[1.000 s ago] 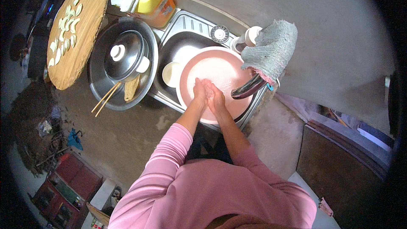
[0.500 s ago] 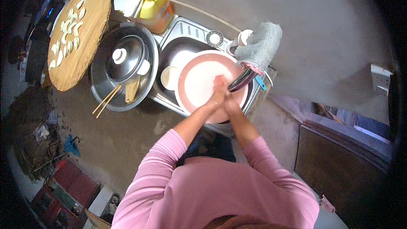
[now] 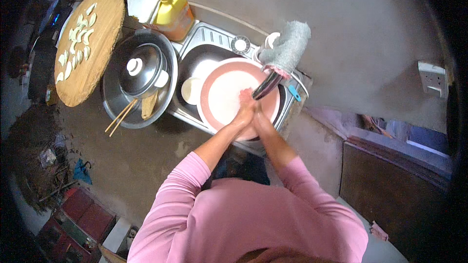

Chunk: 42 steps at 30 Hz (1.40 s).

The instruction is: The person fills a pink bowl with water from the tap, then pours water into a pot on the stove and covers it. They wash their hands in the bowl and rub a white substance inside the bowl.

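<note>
Hands [image 3: 249, 109] over pink basin [image 3: 219, 97]

left hand [image 3: 245, 108] + right hand [image 3: 257, 113] pressed together | over pink basin [image 3: 222, 98] | in sink [image 3: 204, 48]

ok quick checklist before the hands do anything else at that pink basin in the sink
1. Both hands together over the basin: ok. Left hand and right hand are pressed together above the pink basin.
2. Basin seated in the sink: ok, it sits inside the rim.
3. Water running from the tap: cannot tell, no stream shows.
4. Anything held in the hands: cannot tell, they cover each other.
5. Small white bowl clear of the hands: ok, it lies left of the basin.
6. Chopsticks steady: ok, they rest on the metal pan's rim beside the lid.
</note>
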Motion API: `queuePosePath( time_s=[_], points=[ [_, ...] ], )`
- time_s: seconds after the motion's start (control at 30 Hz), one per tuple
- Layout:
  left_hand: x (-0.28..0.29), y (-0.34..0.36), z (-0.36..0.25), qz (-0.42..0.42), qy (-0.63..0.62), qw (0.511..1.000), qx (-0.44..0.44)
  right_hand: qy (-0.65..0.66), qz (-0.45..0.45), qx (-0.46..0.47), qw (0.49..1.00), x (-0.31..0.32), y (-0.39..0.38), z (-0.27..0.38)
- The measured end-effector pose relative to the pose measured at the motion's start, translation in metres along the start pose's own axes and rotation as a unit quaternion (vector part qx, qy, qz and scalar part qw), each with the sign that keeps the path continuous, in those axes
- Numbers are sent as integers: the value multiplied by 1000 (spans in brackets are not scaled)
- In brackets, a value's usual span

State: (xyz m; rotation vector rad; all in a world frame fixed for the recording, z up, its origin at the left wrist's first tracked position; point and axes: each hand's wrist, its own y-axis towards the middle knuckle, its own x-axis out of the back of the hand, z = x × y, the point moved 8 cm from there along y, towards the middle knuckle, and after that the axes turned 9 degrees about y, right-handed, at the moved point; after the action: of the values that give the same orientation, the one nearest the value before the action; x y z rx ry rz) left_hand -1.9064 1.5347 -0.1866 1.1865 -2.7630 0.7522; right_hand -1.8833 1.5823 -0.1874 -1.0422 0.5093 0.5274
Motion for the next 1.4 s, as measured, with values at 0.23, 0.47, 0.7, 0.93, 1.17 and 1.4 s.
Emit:
queuePosePath(
  time_s=[0.23,0.47,0.7,0.93,1.17,1.4],
  points=[
    [39,16,-3,79,-260,959,82,258,123,-25,958,-8,-18,-30],
    [33,-2,-51,113,-496,848,150,27,61,169,983,-46,-64,-7],
    [33,-14,-55,82,-549,815,169,-543,256,488,633,-83,-123,41],
    [48,-44,-76,64,-387,920,3,-807,270,473,227,-92,-151,38],
    [57,-40,-79,-27,-365,930,32,-835,238,457,192,-102,-159,27],
    [62,-49,-106,55,-357,932,36,-807,277,472,222,-98,-154,46]
  ],
)
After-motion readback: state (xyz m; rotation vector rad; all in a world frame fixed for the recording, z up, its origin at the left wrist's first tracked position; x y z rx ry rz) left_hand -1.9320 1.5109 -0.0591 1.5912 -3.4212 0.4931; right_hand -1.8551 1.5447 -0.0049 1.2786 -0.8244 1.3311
